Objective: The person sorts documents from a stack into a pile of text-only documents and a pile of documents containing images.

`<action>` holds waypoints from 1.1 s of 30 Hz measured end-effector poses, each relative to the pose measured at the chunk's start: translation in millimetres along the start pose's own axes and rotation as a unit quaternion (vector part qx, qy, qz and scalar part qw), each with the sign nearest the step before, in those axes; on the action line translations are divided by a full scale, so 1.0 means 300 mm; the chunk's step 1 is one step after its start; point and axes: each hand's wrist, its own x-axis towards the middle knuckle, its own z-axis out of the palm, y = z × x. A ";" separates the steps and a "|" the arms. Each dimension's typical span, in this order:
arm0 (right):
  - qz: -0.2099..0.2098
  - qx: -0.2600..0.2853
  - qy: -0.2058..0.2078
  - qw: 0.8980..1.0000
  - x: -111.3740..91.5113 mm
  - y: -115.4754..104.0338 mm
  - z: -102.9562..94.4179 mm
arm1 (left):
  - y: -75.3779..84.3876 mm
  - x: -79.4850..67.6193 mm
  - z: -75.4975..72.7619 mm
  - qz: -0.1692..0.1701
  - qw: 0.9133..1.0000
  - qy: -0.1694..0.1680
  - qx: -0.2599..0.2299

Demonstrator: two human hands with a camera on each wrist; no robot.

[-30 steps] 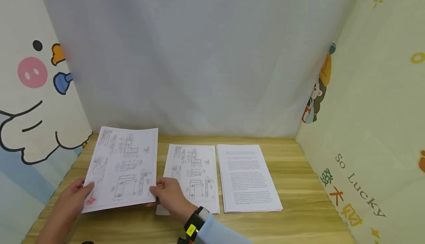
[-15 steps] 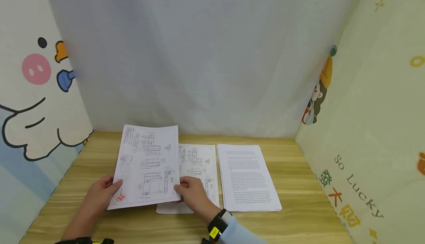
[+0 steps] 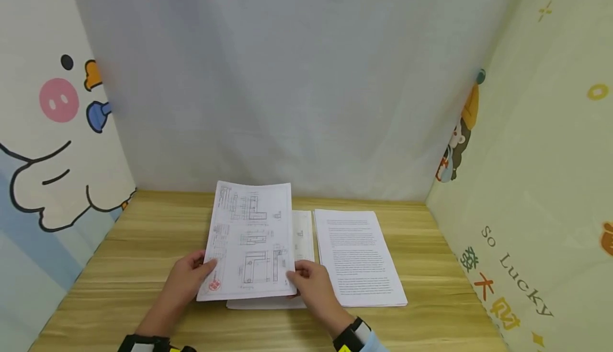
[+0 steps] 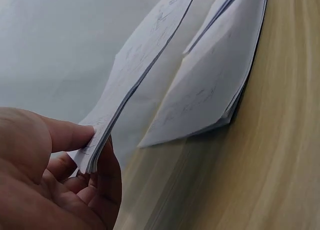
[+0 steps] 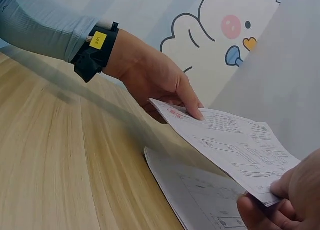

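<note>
A thin stack of drawing sheets (image 3: pixel 254 235), printed with part outlines and a red stamp at its lower left corner, is held up by both hands. My left hand (image 3: pixel 184 280) pinches its left edge near the stamp, thumb on top and fingers beneath, as the left wrist view shows with the stack (image 4: pixel 135 70). The right hand (image 3: pixel 316 291) pinches the lower right edge the same way. Below lies another pile of drawing sheets (image 3: pixel 303 235) on the table, mostly covered in the head view; in the right wrist view this lower pile (image 5: pixel 200 190) sits apart beneath the held stack.
Just right of the drawings lies a pile of text pages (image 3: pixel 359 256). The wooden table (image 3: pixel 119 245) ends at a grey curtain (image 3: pixel 287 86) behind. Printed cartoon panels stand at the left (image 3: pixel 57 171) and right (image 3: pixel 541 171).
Both hands have carried the held stack from the left to the right, from beside the lower drawing pile to over it. The text pages stay where they were.
</note>
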 end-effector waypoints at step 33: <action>-0.035 -0.183 0.081 0.979 -0.038 0.111 -0.128 | 0.039 0.017 0.211 0.067 0.987 -0.009 0.148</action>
